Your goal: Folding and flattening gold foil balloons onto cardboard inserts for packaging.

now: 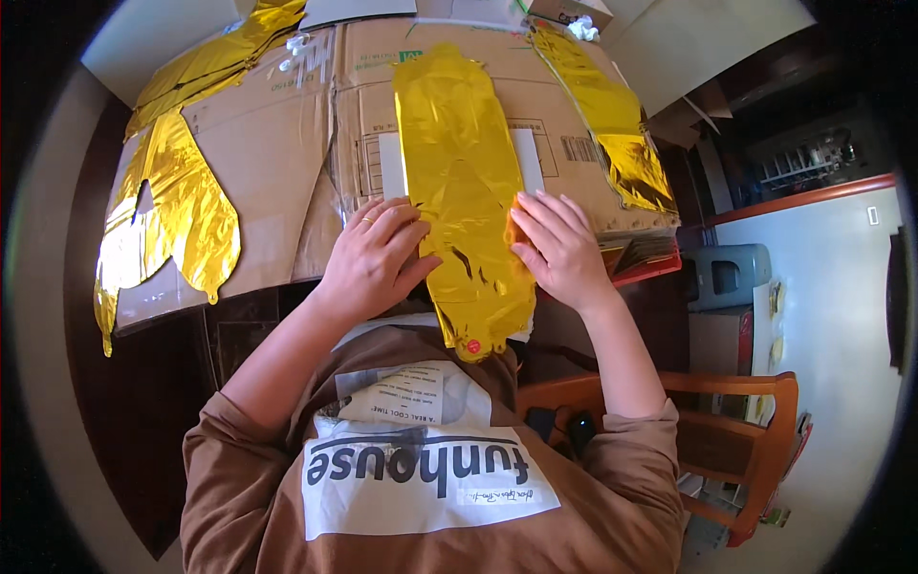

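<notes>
A flat gold foil piece [464, 163] lies at the centre of the frame, its long axis running nearly top to bottom, leaning slightly, the lower end pointing toward the person and slightly right. Above its left edge, the left hand [378, 251] is palm down, fingers bent, thumb spread; the right hand [557, 244] mirrors it at the right edge, fingertips over an orange item [517, 226]. Whether either hand pinches anything cannot be told. Both forearms rise from below, angled inward. Beneath lies cardboard [258, 172].
</notes>
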The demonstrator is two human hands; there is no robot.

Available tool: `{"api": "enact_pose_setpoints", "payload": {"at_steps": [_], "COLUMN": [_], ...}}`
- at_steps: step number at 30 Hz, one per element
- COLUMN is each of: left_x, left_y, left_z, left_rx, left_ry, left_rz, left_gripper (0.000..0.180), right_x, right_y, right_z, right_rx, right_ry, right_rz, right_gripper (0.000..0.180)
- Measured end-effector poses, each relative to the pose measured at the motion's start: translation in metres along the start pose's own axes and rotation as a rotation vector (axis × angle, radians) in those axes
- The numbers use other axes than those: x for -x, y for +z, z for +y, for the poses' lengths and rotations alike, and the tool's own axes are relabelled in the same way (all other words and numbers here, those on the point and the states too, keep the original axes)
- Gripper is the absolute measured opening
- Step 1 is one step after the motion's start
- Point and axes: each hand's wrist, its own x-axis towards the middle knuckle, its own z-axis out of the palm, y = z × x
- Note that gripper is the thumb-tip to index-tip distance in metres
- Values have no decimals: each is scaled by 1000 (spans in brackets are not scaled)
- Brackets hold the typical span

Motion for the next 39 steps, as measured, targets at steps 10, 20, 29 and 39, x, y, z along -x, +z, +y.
{"api": "enact_pose_setpoints", "payload": {"at_steps": [10,20,29,39], "left_x": [-2,10,14,19], "left_y": [-2,1,10,12], "left_z": [-1,-1,-5,-10], "left_rx": [-77,-75,-161,-233], "left_ry": [65,105,189,235], "left_rz": [-59,-54,43,53], "left_gripper": [43,39,37,31], "right_x": [17,19,21,23], "right_y": [10,14,18,26], "right_z": [1,4,6,5], "right_rx": [4,43,92,157], "right_ry": [-12,-73,-78,-105], "right_rz": [74,104,115,207], "right_gripper": [43,45,49,32]}}
